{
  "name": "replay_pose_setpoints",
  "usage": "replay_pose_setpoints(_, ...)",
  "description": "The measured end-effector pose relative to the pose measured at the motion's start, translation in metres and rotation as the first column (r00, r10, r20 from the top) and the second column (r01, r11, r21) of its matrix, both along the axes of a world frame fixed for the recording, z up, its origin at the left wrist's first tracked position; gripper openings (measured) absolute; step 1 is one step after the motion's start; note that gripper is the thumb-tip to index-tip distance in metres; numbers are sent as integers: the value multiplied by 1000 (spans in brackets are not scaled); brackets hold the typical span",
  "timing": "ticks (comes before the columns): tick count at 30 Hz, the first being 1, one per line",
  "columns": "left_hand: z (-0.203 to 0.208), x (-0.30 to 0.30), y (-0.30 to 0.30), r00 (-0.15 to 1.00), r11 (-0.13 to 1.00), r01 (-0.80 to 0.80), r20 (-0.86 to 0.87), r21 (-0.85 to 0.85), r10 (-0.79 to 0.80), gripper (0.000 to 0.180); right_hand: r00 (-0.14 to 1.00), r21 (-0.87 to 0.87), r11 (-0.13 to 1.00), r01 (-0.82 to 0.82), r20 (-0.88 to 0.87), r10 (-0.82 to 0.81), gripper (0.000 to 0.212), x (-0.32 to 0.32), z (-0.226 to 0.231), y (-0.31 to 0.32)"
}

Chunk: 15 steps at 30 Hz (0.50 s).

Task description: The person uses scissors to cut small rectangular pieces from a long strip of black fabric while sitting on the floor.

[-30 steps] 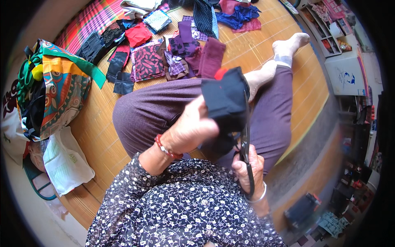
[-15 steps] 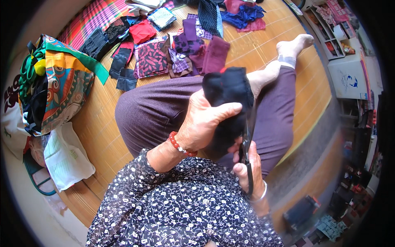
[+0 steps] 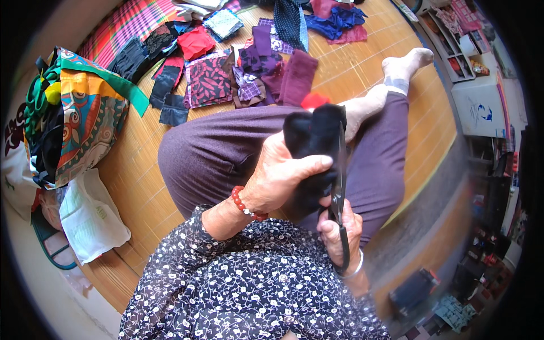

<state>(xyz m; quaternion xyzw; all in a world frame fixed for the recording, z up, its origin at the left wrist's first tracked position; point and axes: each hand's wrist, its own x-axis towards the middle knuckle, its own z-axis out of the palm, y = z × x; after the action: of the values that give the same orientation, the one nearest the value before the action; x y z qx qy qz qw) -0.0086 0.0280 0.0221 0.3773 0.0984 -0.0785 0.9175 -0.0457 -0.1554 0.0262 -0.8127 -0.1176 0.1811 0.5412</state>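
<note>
My left hand [image 3: 280, 175] grips a folded piece of black cloth [image 3: 311, 133] above my lap, the thumb laid across its front. In my right hand [image 3: 343, 229] is a pair of scissors [image 3: 338, 195] with black handles, its blades pointing up along the cloth's right edge. Whether the blades touch the cloth, I cannot tell. A bit of red [image 3: 315, 101] shows just past the cloth's top edge; what it belongs to is unclear. The lower part of the cloth is partly hidden behind my left hand.
Folded fabric pieces [image 3: 209, 82] lie on the woven mat [image 3: 141, 187] beyond my bent legs [image 3: 221, 144]. At the left stands a colourful patterned bag [image 3: 93, 119] stuffed with cloth, a white plastic bag [image 3: 93, 215] near it. Shelves [image 3: 447, 42] and a white box [image 3: 481, 107] line the right side.
The black cloth has dropped slightly and turned, its top looking narrower. More red shows above it. The scissors now stand more upright along its right edge.
</note>
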Motion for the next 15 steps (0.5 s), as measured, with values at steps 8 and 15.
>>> replay_pose_setpoints(8, 10, 15, 11, 996, 996, -86, -7, 19, 86, 25, 997, -15, 998, -56, 57, 57, 57, 0, 5, -1)
replay_pose_setpoints(15, 17, 9, -1, 993, 995, -104, -51, 6, 104, 17, 999, -16, 999, -43, 32, 43, 77, 11, 6, 11)
